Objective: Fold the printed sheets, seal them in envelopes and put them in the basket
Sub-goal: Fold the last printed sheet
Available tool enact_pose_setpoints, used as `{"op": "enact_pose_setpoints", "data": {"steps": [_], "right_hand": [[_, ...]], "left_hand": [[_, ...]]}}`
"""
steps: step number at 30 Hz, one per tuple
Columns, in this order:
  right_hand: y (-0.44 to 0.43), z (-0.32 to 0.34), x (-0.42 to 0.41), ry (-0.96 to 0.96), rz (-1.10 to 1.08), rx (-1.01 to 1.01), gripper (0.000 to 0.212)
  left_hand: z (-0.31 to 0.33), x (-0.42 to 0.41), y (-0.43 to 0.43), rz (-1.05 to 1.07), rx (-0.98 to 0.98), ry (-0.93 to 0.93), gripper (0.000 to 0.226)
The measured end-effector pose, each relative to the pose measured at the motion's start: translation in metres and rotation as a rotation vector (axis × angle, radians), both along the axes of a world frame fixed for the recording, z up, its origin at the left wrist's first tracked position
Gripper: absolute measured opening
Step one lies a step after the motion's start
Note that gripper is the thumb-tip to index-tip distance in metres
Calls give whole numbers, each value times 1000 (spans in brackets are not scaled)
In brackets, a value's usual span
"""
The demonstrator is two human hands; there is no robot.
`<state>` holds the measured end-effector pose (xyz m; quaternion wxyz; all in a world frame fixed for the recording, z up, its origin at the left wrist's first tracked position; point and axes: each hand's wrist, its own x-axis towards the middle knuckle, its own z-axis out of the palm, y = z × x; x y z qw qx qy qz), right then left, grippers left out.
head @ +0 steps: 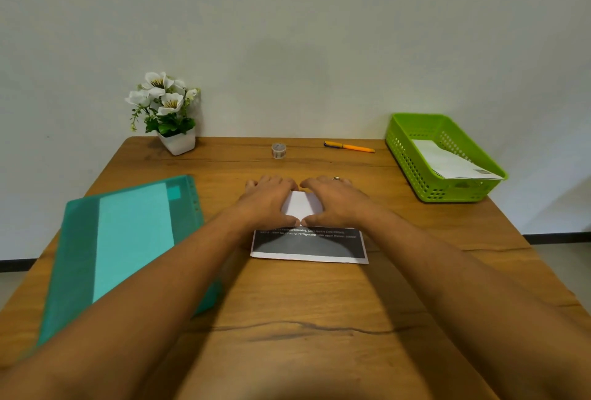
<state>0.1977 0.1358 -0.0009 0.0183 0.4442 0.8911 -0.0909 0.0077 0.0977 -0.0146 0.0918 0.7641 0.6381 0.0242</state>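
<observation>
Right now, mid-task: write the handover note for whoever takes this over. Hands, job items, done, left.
Left hand and right hand: both flat, pressing down the folded-over flap of the printed sheet in front of the person; no grip on it.
Basket at far right holds what looks like one white envelope.
Teal folder at left with pale paper inside; tape roll and orange pen at the far edge.
Done: one piece in the basket; this sheet partly folded.
Left: finish folding, put it in an envelope, seal, drop it in the basket. No loose envelope in sight.
</observation>
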Motion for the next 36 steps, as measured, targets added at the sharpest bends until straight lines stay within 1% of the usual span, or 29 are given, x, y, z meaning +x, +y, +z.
{"op": "enact_pose_setpoints", "data": {"steps": [8,11,14,15,18,20,23,26,29,30,32,34,36], "right_hand": [[-1,-1,46,-2,-103,-40,86],[-4,1,62,-1,-136,-23,82],[-8,4,63,11,-129,44,70],[-9,6,62,15,-120,81,64],[-10,17,57,63,-94,162,45],[-11,24,55,101,-79,219,32],[-12,32,53,117,-73,312,19],[-16,33,52,100,-74,368,15],[-22,28,52,97,-58,345,10],[-24,25,52,98,-55,308,11],[-28,19,51,97,-86,185,31],[-31,14,49,73,-145,51,57],[-29,9,47,-9,-172,-20,75]], "left_hand": [[-1,-31,-11,96,-51,-54,78],[2,-39,-18,111,-39,-50,75],[7,-38,-24,113,20,-64,68],[10,-37,-27,114,61,-89,62],[19,-37,-32,111,205,-194,31],[26,-38,-34,101,277,-242,20],[34,-37,-37,66,352,-266,16],[35,-34,-40,54,378,-271,19],[27,-34,-45,40,343,-284,23],[25,-33,-47,36,309,-284,26],[20,-30,-50,21,218,-245,36],[14,-27,-50,23,95,-183,58],[6,-23,-47,45,10,-120,79]]}}
